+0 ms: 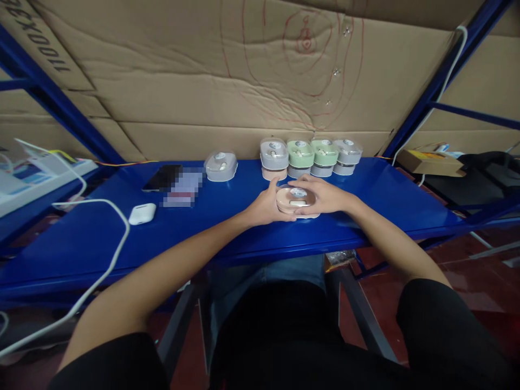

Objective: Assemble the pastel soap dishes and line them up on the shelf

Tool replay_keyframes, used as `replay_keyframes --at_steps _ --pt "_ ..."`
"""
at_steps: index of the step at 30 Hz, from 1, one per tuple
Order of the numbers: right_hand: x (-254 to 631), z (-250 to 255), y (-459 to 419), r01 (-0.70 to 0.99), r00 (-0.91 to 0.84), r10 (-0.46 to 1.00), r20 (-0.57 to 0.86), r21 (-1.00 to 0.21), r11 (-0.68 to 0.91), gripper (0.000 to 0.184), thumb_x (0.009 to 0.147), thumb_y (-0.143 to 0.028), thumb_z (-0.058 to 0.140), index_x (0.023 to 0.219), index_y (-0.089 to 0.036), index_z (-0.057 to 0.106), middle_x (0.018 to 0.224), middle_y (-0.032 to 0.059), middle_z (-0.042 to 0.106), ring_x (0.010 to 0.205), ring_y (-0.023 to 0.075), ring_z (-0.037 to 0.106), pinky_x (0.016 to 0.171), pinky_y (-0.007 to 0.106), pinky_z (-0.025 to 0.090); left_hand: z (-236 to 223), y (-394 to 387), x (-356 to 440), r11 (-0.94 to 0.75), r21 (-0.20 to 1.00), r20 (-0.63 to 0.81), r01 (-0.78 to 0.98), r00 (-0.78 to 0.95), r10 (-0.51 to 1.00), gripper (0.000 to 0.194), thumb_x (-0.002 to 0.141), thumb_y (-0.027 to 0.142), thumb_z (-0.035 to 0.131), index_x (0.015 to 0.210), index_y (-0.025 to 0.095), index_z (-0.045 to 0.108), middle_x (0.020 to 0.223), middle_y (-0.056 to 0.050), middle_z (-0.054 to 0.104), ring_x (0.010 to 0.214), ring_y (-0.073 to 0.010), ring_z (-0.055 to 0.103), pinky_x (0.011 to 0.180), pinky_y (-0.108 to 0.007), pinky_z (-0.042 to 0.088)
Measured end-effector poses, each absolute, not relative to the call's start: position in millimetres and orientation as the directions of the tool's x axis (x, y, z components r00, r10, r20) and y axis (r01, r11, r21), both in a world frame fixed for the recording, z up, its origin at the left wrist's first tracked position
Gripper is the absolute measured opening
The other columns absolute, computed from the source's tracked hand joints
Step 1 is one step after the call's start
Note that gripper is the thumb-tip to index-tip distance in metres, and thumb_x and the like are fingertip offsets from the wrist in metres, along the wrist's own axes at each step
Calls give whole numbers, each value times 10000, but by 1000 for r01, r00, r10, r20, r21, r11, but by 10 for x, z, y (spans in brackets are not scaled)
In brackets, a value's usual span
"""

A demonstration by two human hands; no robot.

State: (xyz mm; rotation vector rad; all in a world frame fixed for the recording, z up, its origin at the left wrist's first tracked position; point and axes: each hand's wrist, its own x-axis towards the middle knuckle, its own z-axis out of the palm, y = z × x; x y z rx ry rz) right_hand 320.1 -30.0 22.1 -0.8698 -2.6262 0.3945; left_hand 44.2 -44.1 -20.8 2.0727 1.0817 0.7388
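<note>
A pink lidded container (286, 201) with a clear top and a round sticker is between my hands, low over the blue table. My left hand (266, 206) wraps its left side, thumb pointing up. From the right, my right hand (327, 196) grips the other side, fingers over the far edge. A pale edge shows beneath the container, but I cannot tell what it belongs to. Behind my hands, similar containers stand stacked in twos: a grey one (274, 157) on a pink one, green ones (300, 155), and another grey one (347, 154) at the right.
A single grey container (221, 167) stands apart on the blue table (227, 233). Left of it lie a dark phone (162, 177), a blurred patch and a white earbud case (142, 213). A white cable (117, 254) crosses the left side. Cardboard (182, 70) walls the back.
</note>
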Motion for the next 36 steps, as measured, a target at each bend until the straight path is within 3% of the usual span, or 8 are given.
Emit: replay_keyframes --at_steps 7,12,19,24,26,29,33,36 --pt "3267 238 -313 534 -762 623 176 -372 759 1117 920 -848 866 1837 -317 511 1581 180 705 1437 456 688 1257 684 565 -112 -488 445 -479 703 194 526 506 840 1278 727 527 1029 1779 175 395 1653 -275 713 1532 -519 717 1205 -669 637" --pt "3321 90 -195 492 -759 606 240 -399 774 1222 847 -864 921 1854 -327 482 1631 169 692 1494 468 650 1292 700 531 -73 -449 383 -516 669 230 536 510 829 1056 740 516 1001 1632 171 555 1611 -255 732 1489 -482 735 1195 -654 632" --pt "3280 -77 -77 495 -729 622 285 -409 767 1228 823 -866 940 1830 -296 527 1514 171 719 1416 457 676 1277 703 527 4 -314 212 -598 592 254 540 579 774 1055 712 608 1019 1610 213 629 1615 -220 748 1481 -458 731 1209 -610 603" --pt "3258 -49 -118 490 -741 611 277 -399 775 1228 812 -853 954 1824 -291 542 1507 169 728 1403 460 688 1268 687 537 260 -217 -25 -601 561 276 570 555 785 556 975 622 751 1348 210 775 1272 -146 866 1147 -333 824 1062 -510 648" --pt "3246 -37 -135 490 -740 611 281 -397 776 1215 812 -842 962 1823 -316 542 1513 160 737 1406 460 689 1270 694 534 363 -163 -157 -527 473 391 706 368 843 448 1021 575 708 1258 203 786 1259 -167 839 1191 -370 787 1121 -562 621" --pt "3220 -24 -164 481 -743 605 286 -400 780 1224 804 -844 968 1825 -324 538 1528 158 737 1415 460 687 1274 706 530 461 -95 -354 -305 346 488 887 108 866 532 1006 496 781 1448 204 726 1563 -245 690 1530 -520 587 1290 -690 490" --pt "3175 -1 -228 429 -786 553 276 -401 810 1204 837 -838 945 1828 -290 538 1588 176 705 1456 448 676 1290 652 532 435 -28 -502 -91 253 388 963 -15 922 784 991 570 807 1661 218 605 1757 -308 483 1648 -612 409 1299 -753 418" --pt "3119 11 -313 372 -825 493 274 -393 841 1188 868 -826 933 1852 -319 500 1623 169 678 1490 437 658 1307 624 527 352 29 -515 -31 202 319 979 -36 947 800 1018 653 737 1687 233 608 1750 -318 487 1628 -614 426 1289 -738 395"
